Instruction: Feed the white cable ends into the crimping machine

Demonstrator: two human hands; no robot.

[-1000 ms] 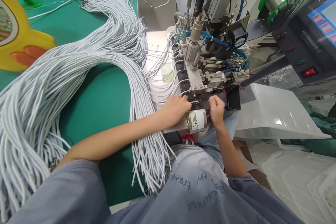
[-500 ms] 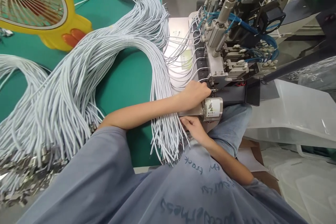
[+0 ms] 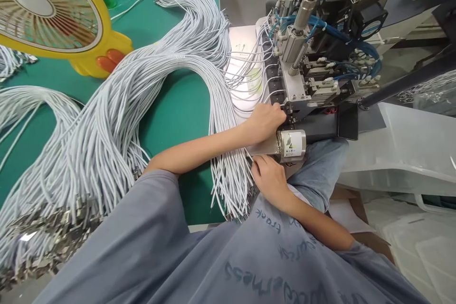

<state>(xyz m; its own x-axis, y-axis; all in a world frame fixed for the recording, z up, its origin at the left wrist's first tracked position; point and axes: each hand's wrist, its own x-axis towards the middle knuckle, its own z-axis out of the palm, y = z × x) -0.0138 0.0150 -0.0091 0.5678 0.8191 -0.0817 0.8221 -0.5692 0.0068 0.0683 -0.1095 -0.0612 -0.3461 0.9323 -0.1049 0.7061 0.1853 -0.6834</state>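
My left hand (image 3: 265,122) is closed at the front end of the machine's black fixture row (image 3: 276,86). Its fingertips are turned away, so what they pinch is hidden. Lower down, my right hand (image 3: 271,179) has its thumb and fingers closed on a white cable (image 3: 249,154) at the right edge of a hanging cable bundle (image 3: 228,178). My left forearm lies across that bundle. Several thin white cables run from the fixture row over a pale plate (image 3: 242,38). Between my hands sits a clear round container (image 3: 293,146) with a printed label.
A yellow fan (image 3: 98,40) stands at the far left on the green table (image 3: 178,104). Large heaps of white cables (image 3: 96,118) with metal ends cover its left side. Pneumatic cylinders (image 3: 295,42) and blue hoses rise above the fixture. A white tray (image 3: 420,142) is at the right.
My right hand has shifted slightly up and right, its fingers now at a cable by the bundle's edge. My left hand remains at the fixture's front end. The view has shifted a little.
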